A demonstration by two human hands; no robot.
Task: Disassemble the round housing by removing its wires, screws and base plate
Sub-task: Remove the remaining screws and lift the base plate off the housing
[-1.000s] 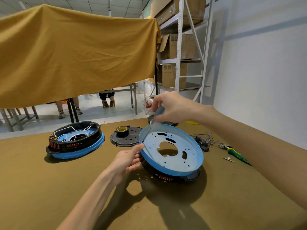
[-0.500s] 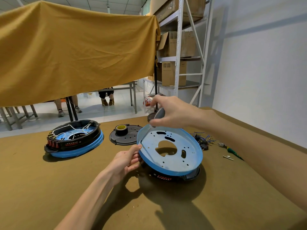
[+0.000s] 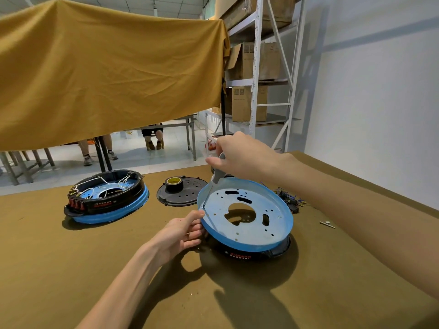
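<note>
While left hand (image 3: 183, 233) fingers grip base plate (image 3: 247, 214) rim, right hand (image 3: 240, 157) pinches screwdriver (image 3: 217, 176).

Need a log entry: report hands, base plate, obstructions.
Left hand grips blue base plate rim. Right hand holds screwdriver, tip at plate's left edge. Plate tilted on black housing. No obstruction visible.

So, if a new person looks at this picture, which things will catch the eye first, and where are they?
First, the tilted blue base plate at centre, lifted off the black housing. The left hand grips its near-left rim, and the right hand holds a grey-handled screwdriver with its tip at that rim. Next, the big mustard cloth hanging behind, and a second, wired housing on the table's left.
</note>
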